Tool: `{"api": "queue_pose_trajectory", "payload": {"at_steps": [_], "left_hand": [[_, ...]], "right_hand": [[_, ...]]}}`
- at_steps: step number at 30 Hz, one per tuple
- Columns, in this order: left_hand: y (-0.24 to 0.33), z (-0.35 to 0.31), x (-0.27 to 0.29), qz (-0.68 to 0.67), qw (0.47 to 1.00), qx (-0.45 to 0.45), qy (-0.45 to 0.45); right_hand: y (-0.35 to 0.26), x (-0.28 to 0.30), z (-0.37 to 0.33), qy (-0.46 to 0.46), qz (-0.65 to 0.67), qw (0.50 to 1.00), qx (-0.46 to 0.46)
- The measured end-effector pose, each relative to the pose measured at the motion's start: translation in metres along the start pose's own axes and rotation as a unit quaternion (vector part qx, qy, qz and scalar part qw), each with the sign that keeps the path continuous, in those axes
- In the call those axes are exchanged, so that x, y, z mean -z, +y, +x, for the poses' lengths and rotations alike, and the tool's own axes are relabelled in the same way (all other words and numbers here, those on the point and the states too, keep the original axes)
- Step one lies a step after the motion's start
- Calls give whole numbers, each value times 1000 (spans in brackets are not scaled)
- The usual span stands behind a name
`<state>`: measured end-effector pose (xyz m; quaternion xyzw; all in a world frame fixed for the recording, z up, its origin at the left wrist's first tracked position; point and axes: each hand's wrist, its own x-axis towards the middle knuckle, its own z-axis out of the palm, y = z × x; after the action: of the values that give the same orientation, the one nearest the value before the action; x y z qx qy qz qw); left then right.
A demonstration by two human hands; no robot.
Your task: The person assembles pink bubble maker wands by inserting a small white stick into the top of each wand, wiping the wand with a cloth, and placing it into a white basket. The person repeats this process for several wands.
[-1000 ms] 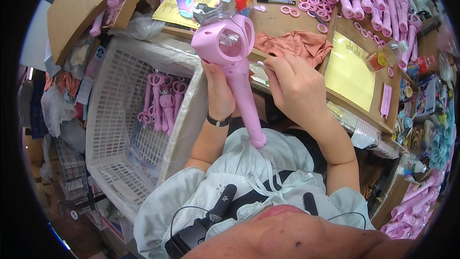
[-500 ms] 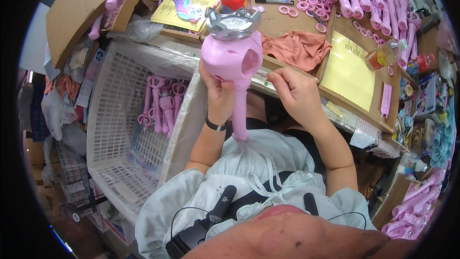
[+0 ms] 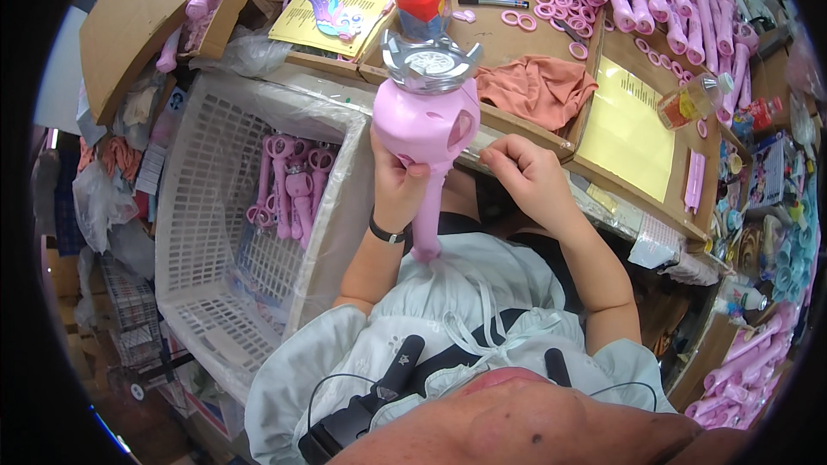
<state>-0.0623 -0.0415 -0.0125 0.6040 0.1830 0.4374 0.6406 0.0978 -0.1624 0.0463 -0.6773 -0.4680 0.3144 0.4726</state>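
My left hand (image 3: 400,185) is wrapped round a pink toy wand (image 3: 426,125), just under its round head. The wand stands nearly upright, with a silver crown (image 3: 431,62) on top and an oval opening in the side of the head. Its handle reaches down to my lap. To the right of the wand, and apart from it, is my right hand (image 3: 532,176). Its fingers are curled in with the thumb against them, and whatever they may hold is hidden.
A white plastic basket (image 3: 194,198) on the left contains several pink wand parts (image 3: 293,181). Across the table's cardboard trays lie pink rings (image 3: 564,13), a marker (image 3: 493,2), an orange cloth (image 3: 538,90) and yellow paper (image 3: 624,133). Pink handles (image 3: 680,0) are heaped at the back right.
The wand's head has come down a little and shifted slightly right, with its crown tipped more toward me. My right hand has sunk slightly, its fingers still curled.
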Motion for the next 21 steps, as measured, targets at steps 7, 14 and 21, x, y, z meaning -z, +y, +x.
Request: {"api": "queue_pose_trajectory", "payload": {"at_steps": [7, 14, 21], "left_hand": [[15, -1, -14, 67, 997, -39, -4], [13, -2, -10, 44, 998, -28, -21], [21, 2, 0, 83, 973, -111, -186]], "right_hand": [[16, -1, 7, -57, 70, 995, 47], [10, -4, 0, -23, -11, 999, 48], [35, 19, 2, -264, 505, 727, -382]]}}
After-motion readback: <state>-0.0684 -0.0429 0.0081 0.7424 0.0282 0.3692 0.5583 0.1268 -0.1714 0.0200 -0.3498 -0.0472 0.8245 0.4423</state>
